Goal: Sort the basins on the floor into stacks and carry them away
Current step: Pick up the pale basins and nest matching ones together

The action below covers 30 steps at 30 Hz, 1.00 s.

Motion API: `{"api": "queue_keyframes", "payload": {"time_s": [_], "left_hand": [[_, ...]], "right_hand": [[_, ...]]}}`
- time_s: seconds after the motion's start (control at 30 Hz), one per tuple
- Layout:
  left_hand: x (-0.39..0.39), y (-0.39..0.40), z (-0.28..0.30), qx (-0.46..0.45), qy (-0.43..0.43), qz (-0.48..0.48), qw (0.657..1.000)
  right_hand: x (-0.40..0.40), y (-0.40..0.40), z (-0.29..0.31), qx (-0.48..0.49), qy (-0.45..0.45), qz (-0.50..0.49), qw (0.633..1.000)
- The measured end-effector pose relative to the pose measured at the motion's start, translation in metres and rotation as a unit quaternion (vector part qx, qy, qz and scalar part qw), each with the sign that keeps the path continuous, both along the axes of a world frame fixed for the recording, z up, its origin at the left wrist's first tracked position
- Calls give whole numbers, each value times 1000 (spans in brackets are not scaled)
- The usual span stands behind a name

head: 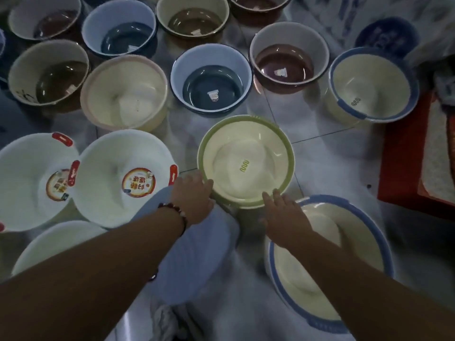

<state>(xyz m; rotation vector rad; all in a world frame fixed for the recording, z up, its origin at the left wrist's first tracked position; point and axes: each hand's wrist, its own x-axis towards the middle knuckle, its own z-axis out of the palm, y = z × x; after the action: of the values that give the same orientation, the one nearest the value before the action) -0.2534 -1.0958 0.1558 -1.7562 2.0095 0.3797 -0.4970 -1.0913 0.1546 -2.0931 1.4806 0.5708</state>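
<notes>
A cream basin with a green rim (pixel 246 161) sits on the tiled floor in the middle. My left hand (pixel 193 198) holds its near-left rim, fingers curled over the edge. My right hand (pixel 283 215) touches its near-right rim with fingers fairly straight. Under my right forearm lies a cream basin with a blue rim (pixel 320 267). Two white basins with red handles (pixel 123 178) and round stickers stand at the left. Behind are a pink-rimmed cream basin (pixel 125 94), a dark blue basin (pixel 211 80) and several brown ones (pixel 288 57).
A second blue-rimmed cream basin (pixel 371 84) stands at the right. A red mat (pixel 418 153) lies at the right edge. My knee in light blue cloth (pixel 197 254) is between my arms. A white basin (pixel 56 242) sits at the lower left.
</notes>
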Motion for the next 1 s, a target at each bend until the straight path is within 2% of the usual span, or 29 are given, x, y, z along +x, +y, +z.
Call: {"api": "queue_keyframes", "payload": {"time_s": [0.03,0.07,0.1,0.13,0.17,0.2,0.23,0.33,0.4,0.43,0.5,0.6,0.67,0.7,0.77,0.8,0.87,0.93,1.0], "left_hand": [[9,-7,-12,6,-13,-22,1000],[15,-14,-22,5,-25,-43,999],[21,-20,-34,5,-31,-59,998],[24,-26,-42,9,-22,-61,998],[27,-32,-51,22,-8,-45,999],[29,-38,-60,45,10,-13,999],[30,-44,-70,72,34,22,997],[29,-51,-91,117,91,117,982],[27,-52,-95,129,91,130,979],[28,-55,-97,143,90,128,977],[29,-58,-95,186,91,109,972],[22,-53,-86,213,55,22,975],[16,-44,-80,161,24,52,985],[11,-43,-78,120,35,80,989],[-1,-50,-74,83,122,158,976],[-9,-57,-72,84,187,216,955],[-32,-70,-62,84,308,361,876],[-52,-76,-49,47,371,451,810],[-64,-76,-33,-4,396,479,784]], "right_hand": [[14,-5,-12,48,-14,-68,996],[26,-10,-26,99,-52,-177,978],[39,-14,-36,148,-108,-322,929],[50,-17,-46,191,-163,-459,852],[60,-20,-57,230,-221,-572,756],[67,-21,-68,246,-262,-649,671],[71,-21,-80,241,-285,-689,621],[72,-28,-111,224,-332,-746,532],[67,-33,-124,239,-358,-774,464],[62,-36,-127,238,-356,-785,447],[53,-44,-129,228,-339,-795,448],[41,-59,-117,264,-355,-782,440],[36,-69,-105,278,-373,-776,426],[35,-75,-99,272,-388,-774,419],[31,-85,-86,245,-411,-769,424],[27,-88,-81,235,-410,-767,433],[12,-89,-64,228,-408,-762,448],[-15,-82,-41,210,-413,-761,454],[-53,-63,-12,197,-419,-751,472]]}}
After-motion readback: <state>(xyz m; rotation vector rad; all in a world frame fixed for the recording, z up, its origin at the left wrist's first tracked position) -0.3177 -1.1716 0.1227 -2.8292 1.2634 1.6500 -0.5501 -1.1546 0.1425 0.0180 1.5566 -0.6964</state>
